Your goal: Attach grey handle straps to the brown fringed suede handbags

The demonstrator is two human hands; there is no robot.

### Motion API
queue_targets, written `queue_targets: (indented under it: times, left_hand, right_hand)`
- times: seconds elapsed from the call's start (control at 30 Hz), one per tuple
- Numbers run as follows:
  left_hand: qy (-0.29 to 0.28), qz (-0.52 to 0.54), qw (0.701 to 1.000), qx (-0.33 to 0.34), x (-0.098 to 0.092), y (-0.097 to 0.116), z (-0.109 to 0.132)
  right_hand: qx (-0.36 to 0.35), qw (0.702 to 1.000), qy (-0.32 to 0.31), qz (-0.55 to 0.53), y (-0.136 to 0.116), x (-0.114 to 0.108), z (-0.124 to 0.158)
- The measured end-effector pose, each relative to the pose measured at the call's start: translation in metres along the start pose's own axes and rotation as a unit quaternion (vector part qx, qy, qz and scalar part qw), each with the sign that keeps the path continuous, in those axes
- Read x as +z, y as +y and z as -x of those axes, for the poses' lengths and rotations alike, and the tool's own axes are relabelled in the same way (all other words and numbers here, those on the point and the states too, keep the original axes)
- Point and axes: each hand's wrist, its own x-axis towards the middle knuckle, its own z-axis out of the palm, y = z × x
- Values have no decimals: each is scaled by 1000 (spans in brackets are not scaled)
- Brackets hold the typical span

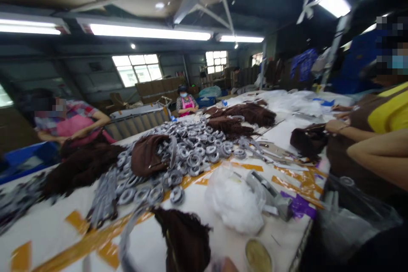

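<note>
A brown fabric bag piece (188,238) with frayed edges and a zipper-like line lies at the near edge. A grey strap (126,238) curves to its left and seems joined to it. Just right of the brown piece, a blurred bit of my right hand (227,264) shows at the bottom edge. Its fingers are mostly cut off, so its grip is hidden. My left hand is out of sight. A round tin (258,256) stands near my right hand, and beyond it rests a clump of white stuffing (234,204).
Coiled grey straps (194,159) cover the middle of the table, with a brown bag (148,155) on them. A grey tape dispenser (270,195) sits by the right edge. Co-workers stand around, one in a yellow sleeve (390,110) close on the right. Brown fabric piles (83,168) lie left.
</note>
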Motion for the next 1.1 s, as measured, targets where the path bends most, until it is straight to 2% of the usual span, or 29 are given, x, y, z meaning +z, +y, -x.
queue_targets:
  times: [0.07,0.1,0.17,0.23,0.3,0.47,0.57,0.7,0.73,0.8,0.87,0.9,0.97,1.0,1.1]
  left_hand:
    - [6,32,998,-53,-3,-29,41]
    - [10,54,996,-65,-4,-37,56]
    - [24,92,993,-74,-5,-42,74]
    - [39,102,991,-80,-6,-40,78]
    - [44,83,992,-89,-7,-37,74]
    - [27,67,995,-64,-6,-39,66]
    - [14,52,995,-83,-4,-39,64]
    - [41,15,994,-104,-3,-40,60]
    - [46,11,993,-104,-3,-41,59]
    - [49,9,993,-111,-5,-42,57]
    - [45,14,993,-112,-7,-43,57]
    - [41,18,993,-108,-7,-43,57]
    - [34,23,995,-93,-8,-40,58]
    - [31,22,995,-87,-7,-39,59]
    - [32,6,996,-87,-4,-32,62]
  right_hand:
    - [66,994,-20,-85,6,43,11]
    - [102,985,-23,-135,8,57,16]
    - [165,958,-13,-233,9,70,22]
    - [201,934,2,-294,9,70,22]
    - [209,931,6,-300,9,66,19]
    - [214,940,8,-265,9,63,15]
    - [225,947,8,-230,5,63,12]
    - [230,946,-2,-230,10,57,15]
    - [225,949,13,-220,14,54,18]
    - [168,973,87,-135,22,44,26]
    - [17,987,157,30,28,32,35]
    - [-76,976,164,119,29,26,39]
    - [-224,931,127,258,24,17,42]
    - [-267,910,103,299,19,15,42]
    - [-316,886,63,334,0,14,35]
